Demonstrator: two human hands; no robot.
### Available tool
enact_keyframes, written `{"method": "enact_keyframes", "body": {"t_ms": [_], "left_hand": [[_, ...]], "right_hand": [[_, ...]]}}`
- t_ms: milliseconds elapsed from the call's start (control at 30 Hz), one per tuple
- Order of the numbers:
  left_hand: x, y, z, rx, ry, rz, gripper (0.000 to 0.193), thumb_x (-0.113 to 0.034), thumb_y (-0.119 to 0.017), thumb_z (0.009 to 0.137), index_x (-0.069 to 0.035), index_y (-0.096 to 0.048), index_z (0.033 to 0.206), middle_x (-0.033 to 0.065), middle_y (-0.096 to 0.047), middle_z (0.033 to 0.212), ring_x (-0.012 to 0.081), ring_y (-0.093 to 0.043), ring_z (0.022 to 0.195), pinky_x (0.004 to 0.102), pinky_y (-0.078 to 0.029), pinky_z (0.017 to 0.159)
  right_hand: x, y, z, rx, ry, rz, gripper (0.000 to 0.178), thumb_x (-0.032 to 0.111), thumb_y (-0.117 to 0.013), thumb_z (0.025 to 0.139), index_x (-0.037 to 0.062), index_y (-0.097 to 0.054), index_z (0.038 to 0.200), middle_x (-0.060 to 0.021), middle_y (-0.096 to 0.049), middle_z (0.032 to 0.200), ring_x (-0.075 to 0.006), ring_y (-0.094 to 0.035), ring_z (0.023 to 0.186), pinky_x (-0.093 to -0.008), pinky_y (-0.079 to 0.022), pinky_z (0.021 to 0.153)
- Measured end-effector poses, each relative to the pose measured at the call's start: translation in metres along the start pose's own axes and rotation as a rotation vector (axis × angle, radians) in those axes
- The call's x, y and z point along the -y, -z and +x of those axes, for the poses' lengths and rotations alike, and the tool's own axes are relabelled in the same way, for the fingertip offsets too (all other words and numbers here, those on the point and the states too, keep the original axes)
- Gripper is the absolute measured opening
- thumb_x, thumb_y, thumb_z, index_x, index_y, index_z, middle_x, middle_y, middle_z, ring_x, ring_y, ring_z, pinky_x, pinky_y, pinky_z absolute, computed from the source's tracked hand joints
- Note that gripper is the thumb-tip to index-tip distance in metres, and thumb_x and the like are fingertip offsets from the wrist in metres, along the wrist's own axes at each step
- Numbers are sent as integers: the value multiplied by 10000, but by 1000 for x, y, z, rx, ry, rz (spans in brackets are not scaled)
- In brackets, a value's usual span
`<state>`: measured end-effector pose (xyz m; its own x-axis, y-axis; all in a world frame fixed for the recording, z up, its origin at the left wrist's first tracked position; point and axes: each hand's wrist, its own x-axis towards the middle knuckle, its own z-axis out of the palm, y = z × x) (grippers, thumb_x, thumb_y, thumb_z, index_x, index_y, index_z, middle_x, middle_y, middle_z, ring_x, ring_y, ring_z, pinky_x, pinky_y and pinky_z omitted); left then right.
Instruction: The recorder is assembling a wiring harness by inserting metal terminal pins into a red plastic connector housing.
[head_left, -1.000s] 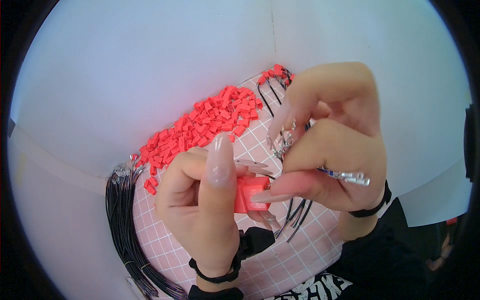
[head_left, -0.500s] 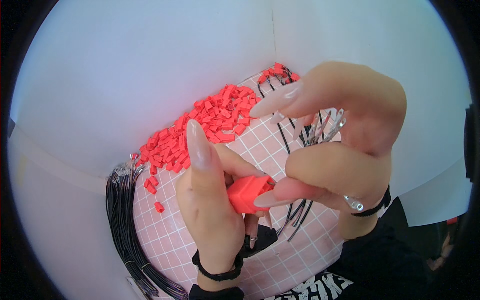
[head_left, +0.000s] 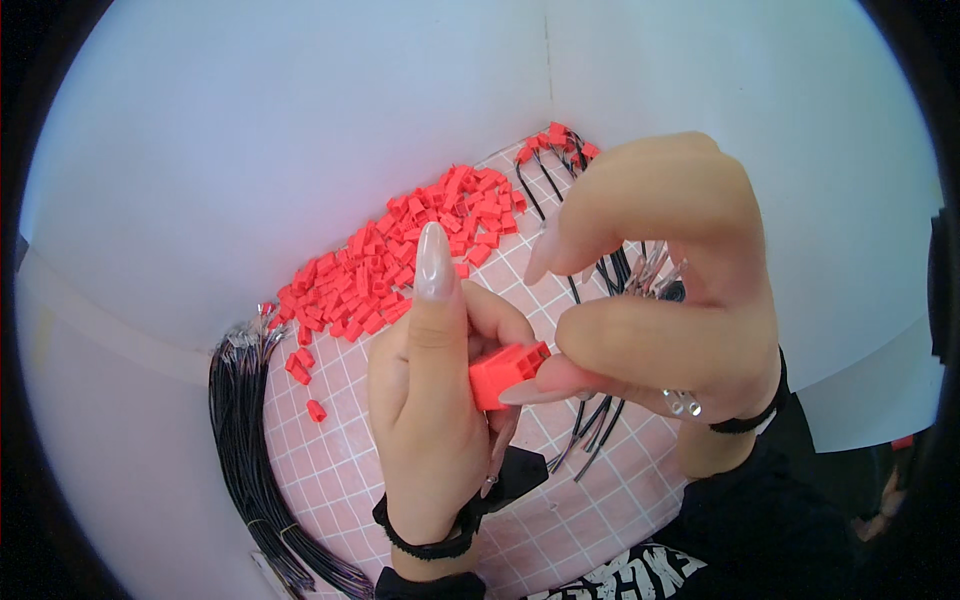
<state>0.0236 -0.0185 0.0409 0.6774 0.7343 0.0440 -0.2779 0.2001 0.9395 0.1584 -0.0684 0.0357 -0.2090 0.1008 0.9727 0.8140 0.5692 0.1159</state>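
A red plastic connector housing (head_left: 492, 382) is gripped in my left hand (head_left: 420, 440), its thumb pointing up and its fingers curled behind. The housing's open end, with its cavities, faces right. My right hand (head_left: 690, 330) is closed around several black wires (head_left: 590, 435), whose tails hang below it. Silvery terminals (head_left: 652, 272) of these wires fan out inside the bent fingers, and two more metal terminals (head_left: 682, 403) show by the thumb's base. The right thumb tip touches the housing's near side; whether a terminal is inside the housing is hidden.
A heap of loose red housings (head_left: 370, 265) runs along the back left wall. A tied bundle of black wires (head_left: 232, 460) with terminals lies at the left edge. Wires with red housings fitted (head_left: 555, 140) lie at the back. Pale walls (head_left: 300, 120) enclose the pink gridded table (head_left: 340, 500).
My left hand has shifted slightly right and tilted the housing a little. The right hand has moved a bit left, its raised index finger now bent further downward.
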Motion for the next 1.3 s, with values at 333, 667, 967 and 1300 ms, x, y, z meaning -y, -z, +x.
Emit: {"method": "enact_keyframes", "body": {"t_ms": [333, 667, 967, 1300], "left_hand": [[-11, -4, -4, 55, 82, 210, 523, -362, -304, 899, 16, -506, 598, -3, -425, 436, 26, -304, 324, 166, -201, 312], [-7, -1, -1, 47, 45, 197, 528, -356, -296, 902, 3, -507, 578, -8, -422, 431, 25, -310, 331, 169, -207, 322], [-11, -7, -6, -60, -112, 216, 513, -357, -289, 904, -18, -470, 565, -7, -385, 414, 32, -258, 296, 172, -170, 287], [-3, -7, -1, -146, -366, 270, 498, -327, -322, 903, -39, -436, 513, -17, -357, 405, 24, -236, 289, 165, -154, 278]], "right_hand": [[9, 18, 14, 260, -112, 56, 254, 263, -663, 590, 49, -527, 603, -73, -471, 804, -216, -466, 724, -303, -365, 608], [6, 12, 11, 300, -145, 97, 264, 272, -650, 626, 41, -523, 614, -61, -454, 766, -198, -440, 682, -288, -347, 585], [5, 13, 9, 298, -479, 468, 313, 319, -616, 722, 50, -520, 594, -101, -432, 837, -152, -414, 637, -247, -326, 552], [6, 8, 12, 271, -318, 208, 285, 295, -651, 663, 34, -548, 611, -81, -389, 822, -179, -412, 705, -259, -323, 582]]}}
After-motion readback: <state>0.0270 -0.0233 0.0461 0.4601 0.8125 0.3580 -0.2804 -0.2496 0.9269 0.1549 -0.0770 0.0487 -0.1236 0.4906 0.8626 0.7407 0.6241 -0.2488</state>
